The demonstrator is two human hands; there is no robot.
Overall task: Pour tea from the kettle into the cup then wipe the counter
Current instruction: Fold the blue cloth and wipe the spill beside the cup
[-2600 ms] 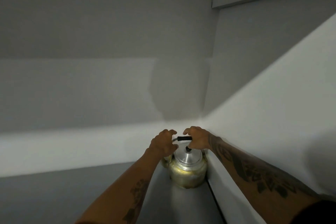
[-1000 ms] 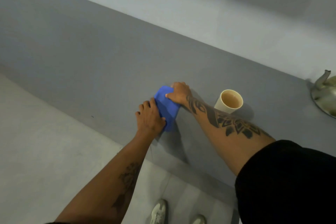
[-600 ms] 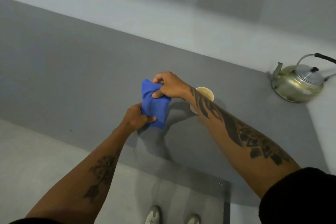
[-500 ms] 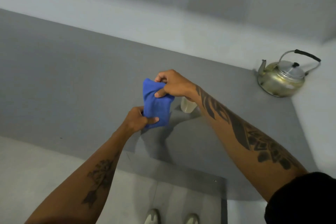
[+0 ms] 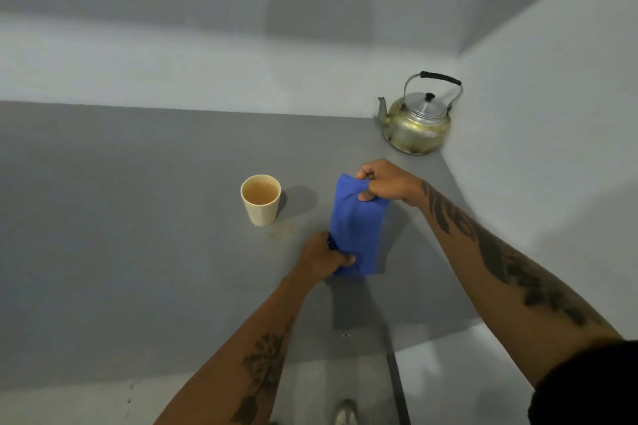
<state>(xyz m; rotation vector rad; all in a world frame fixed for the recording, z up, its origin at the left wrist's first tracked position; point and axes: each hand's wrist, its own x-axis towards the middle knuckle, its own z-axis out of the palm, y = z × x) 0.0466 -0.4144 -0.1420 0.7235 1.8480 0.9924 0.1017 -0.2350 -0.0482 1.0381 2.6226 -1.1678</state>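
Both hands are on the blue cloth [image 5: 357,224], stretched between them just above the grey worktop [image 5: 138,217]. The left hand [image 5: 322,257] pinches the near lower corner, thumb clamped over the fabric; the right hand [image 5: 386,183] grips the far upper edge, fingers curled tight around a fold. The cloth hangs in a long strip, creased down the middle, throwing a shadow on the worktop to its right. Both forearms are bare and tattooed, and a black sleeve [image 5: 587,386] shows at the right shoulder.

Just left of the cloth stands the cup [image 5: 261,199], pale and upright, filled with light brown tea, clear of both hands. A faint wet smear [image 5: 281,229] sits on the worktop by its base. Out in the far right corner, against the two walls, the metal kettle [image 5: 416,122] rests with its lid on, handle up, spout pointing left, well apart from the cup. Down at the near edge, a shoe [image 5: 345,416] shows on the floor.
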